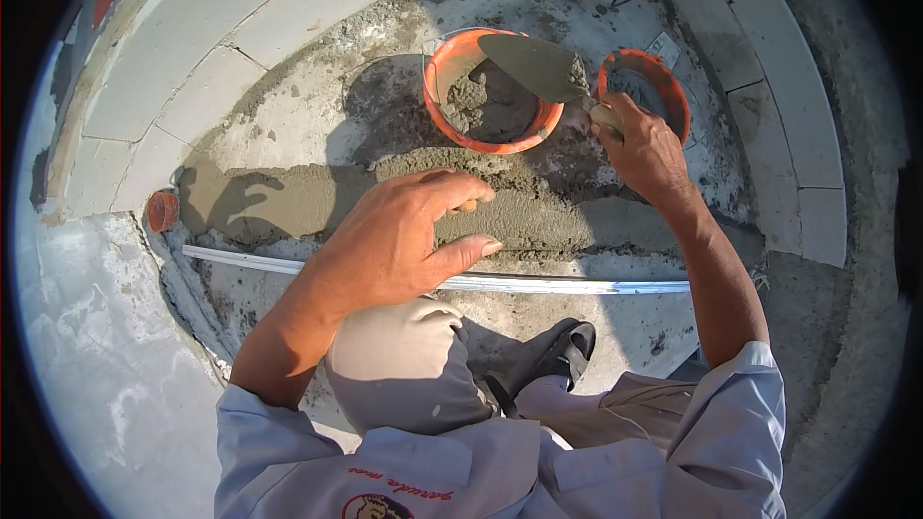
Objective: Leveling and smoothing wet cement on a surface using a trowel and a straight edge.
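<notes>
biggest risk i can see: the trowel (538, 65) is hanging loaded-side over the orange bucket (492, 96) at about 12 o'clock, and if the blade tips or clips the rim, wet mortar could drop onto the floor (288, 125) instead of the mortar strip (538, 211). the second orange bucket (646, 86) sits right against the wrist at 1 o'clock, so a bump could knock it over. the white straightedge (538, 283) lies just on the near side of the strip, and a nudge from the knee could shift it.

right hand (642, 146) is clenched round the trowel handle. left hand (404, 235) is relaxed, half open, fingers loosely curved, holding nothing; it hovers over the strip at roughly 9 o'clock from the bucket. can't tell if it actually touches the mortar.
</notes>
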